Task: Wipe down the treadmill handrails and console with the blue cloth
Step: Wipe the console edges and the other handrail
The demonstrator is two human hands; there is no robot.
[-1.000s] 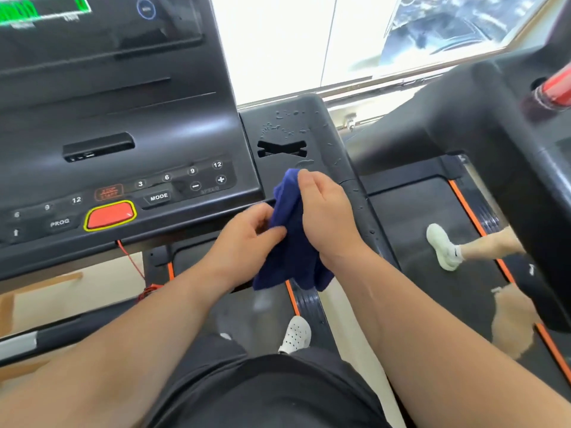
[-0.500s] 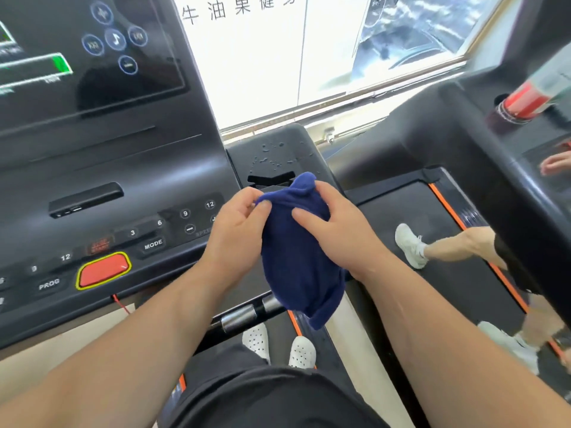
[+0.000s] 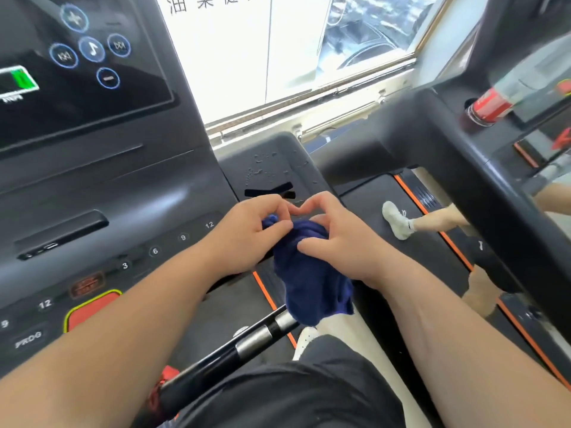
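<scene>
Handrail (image 3: 256, 338) at 6 o'clock. Above it, left hand (image 3: 250, 233) and right hand (image 3: 343, 242) both pinch the blue cloth (image 3: 312, 279), which hangs bunched (touching no surface). Best folded flat before pressing. Droplets (image 3: 262, 168) at 12 o'clock; console (image 3: 92, 186) at 10.

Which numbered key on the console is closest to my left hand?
The 12 ending the 3-6-9-12 row, just beside your left hand; the others sit further left.

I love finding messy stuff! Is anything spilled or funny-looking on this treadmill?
Yes: little water droplets sit scattered on the dark panel right of the console. Just below them, the left hand and right hand both grip the blue cloth, which isn't touching the wet spot.
</scene>
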